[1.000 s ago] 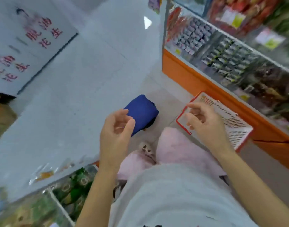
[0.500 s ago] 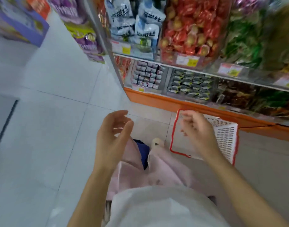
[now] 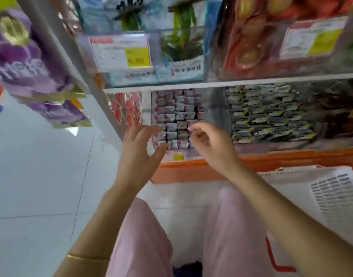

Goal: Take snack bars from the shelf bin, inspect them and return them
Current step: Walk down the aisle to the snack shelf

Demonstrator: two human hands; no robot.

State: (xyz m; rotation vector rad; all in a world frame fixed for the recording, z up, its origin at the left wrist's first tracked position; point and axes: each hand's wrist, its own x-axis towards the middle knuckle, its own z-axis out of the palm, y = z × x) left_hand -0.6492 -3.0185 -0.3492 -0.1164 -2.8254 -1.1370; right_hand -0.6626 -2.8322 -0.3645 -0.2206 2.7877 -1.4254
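A pale tiled floor (image 3: 41,176) fills the left half of the frame. A shelving unit (image 3: 251,81) with an orange base runs across the top and right. A person's pink trousers (image 3: 231,226) take up the lower centre. A white basket (image 3: 331,196) with a red rim lies at the lower right. Purple packs (image 3: 25,62) hang at the upper left, their lettering too smeared to read.

The shelf bin (image 3: 146,104) sits at centre frame on the lowest shelf. Rows of small silver-and-pink snack bars (image 3: 175,110) fill it, and none has been taken out. Grey-and-yellow packets (image 3: 267,112) fill the bin to its right.

The left hand (image 3: 137,156) hovers before the bin's lower left corner, fingers spread and curved, holding nothing. The right hand (image 3: 211,144) is at the bin's lower right, fingers loosely curled, with nothing seen in it.

The price cards (image 3: 119,52) on the upper shelf are white with a red band and a yellow patch. A small price tag (image 3: 176,156) sits below the bin. Their print is blurred beyond reading.

A thin gold bracelet (image 3: 87,257) circles the left forearm at the lower left.
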